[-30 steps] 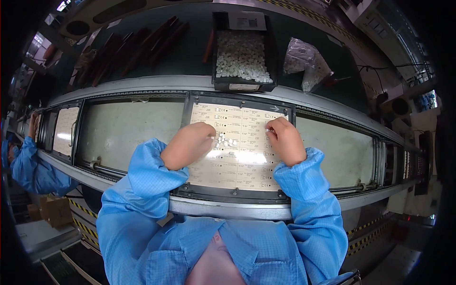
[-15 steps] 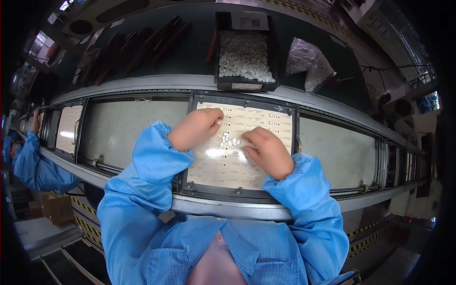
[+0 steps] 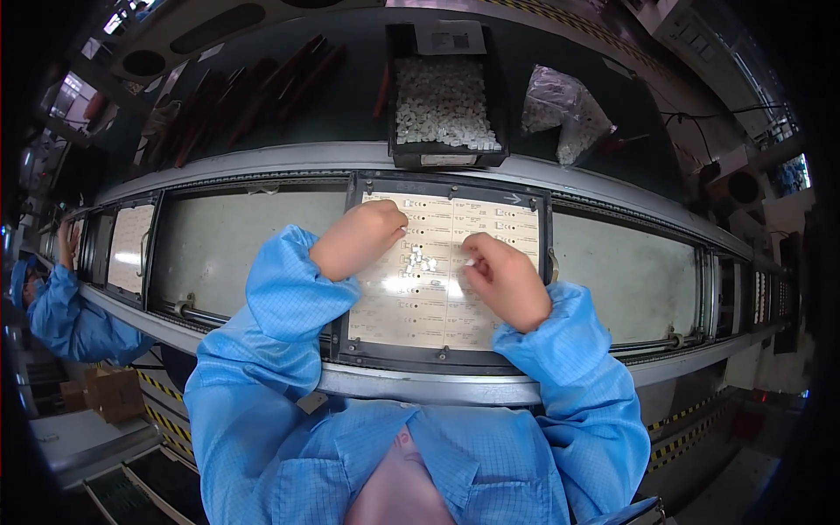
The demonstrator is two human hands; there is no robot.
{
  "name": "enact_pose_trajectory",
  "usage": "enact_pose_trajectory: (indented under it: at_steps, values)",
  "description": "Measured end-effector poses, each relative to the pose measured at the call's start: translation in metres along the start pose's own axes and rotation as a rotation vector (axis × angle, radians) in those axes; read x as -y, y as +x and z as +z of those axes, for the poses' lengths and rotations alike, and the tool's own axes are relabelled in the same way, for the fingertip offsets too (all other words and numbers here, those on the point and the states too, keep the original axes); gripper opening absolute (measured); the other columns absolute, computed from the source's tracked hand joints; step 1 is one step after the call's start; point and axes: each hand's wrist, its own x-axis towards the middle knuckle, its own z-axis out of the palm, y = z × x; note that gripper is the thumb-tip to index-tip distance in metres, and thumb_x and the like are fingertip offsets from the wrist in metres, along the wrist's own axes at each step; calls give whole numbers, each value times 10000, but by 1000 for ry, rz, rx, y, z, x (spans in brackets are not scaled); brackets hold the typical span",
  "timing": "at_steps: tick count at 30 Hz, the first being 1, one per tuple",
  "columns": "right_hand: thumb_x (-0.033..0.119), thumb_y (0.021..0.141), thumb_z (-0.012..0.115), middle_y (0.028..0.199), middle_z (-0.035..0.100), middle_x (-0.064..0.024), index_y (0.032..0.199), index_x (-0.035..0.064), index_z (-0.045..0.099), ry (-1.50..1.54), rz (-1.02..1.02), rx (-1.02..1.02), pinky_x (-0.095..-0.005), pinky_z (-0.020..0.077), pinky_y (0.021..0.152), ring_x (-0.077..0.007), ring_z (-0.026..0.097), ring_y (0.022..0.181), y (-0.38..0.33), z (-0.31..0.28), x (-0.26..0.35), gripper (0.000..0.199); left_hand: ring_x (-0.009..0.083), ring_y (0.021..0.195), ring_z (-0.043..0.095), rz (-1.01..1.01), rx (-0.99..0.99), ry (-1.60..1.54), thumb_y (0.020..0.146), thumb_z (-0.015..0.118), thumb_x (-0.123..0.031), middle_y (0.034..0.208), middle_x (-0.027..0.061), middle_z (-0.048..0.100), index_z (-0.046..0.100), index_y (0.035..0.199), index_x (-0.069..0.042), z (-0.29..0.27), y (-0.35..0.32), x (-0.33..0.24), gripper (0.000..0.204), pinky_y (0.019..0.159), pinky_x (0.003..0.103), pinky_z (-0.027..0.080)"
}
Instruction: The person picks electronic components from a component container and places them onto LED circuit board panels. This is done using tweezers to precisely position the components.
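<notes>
A cream printed circuit board panel (image 3: 385, 319) lies in a black carrier frame (image 3: 544, 249) in front of me. Small white block-like parts (image 3: 418, 260) sit in a loose pile near its middle. Left of the pile, my left hand (image 3: 360, 238) is closed in a pinch over the board's upper left, with a bit of white at its fingertips. My right hand (image 3: 509, 282) pinches a small white part (image 3: 471, 262) between thumb and index finger, just right of the pile. Several white parts (image 3: 413, 204) stand in rows on the panel.
Beyond the conveyor rail (image 3: 289, 150), a black bin (image 3: 448, 161) holds many white parts. Beside it lie clear plastic bags (image 3: 564, 114) of similar parts. Dark red strips (image 3: 254, 87) lie at the far left. Another person in a blue sleeve (image 3: 74, 302) works at the left.
My right hand has drawn a little right from the pile, and a white part now shows in its pinch. My left hand has shifted slightly; its fingers stay closed. The view has shifted slightly.
</notes>
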Motion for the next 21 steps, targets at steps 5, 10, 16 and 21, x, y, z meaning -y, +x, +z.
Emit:
enact_pose_trajectory:
  at_steps: [5,10,16,21]
  values:
    - [-5,804,649,849,625,-112,965,12,660,-161,-144,-88,-291,510,630,-202,625,695,-13,-23,-15,162,322,834,609,43,-1,31,827,618,-77,867,143,617,657,911,10,1,2,-3,127,759,379,512]
    - [-9,815,636,864,641,-132,976,4,664,-178,-43,-169,-303,519,632,-216,637,716,-20,-34,-27,164,320,831,608,69,18,85,829,608,-72,860,141,608,655,895,7,4,3,-2,113,754,379,513]
    - [-8,814,639,869,649,-141,994,-1,660,-174,-1,-146,-310,518,639,-219,639,718,-17,-30,-40,182,326,854,604,100,14,138,823,615,-69,866,145,607,634,929,7,5,5,-9,131,764,381,510]
    - [-8,794,656,855,645,-148,959,-5,661,-175,5,-158,-311,517,644,-217,642,720,-10,-29,-38,165,338,879,602,12,-33,-31,824,630,-92,911,148,607,622,942,-1,2,4,-13,149,787,391,501]
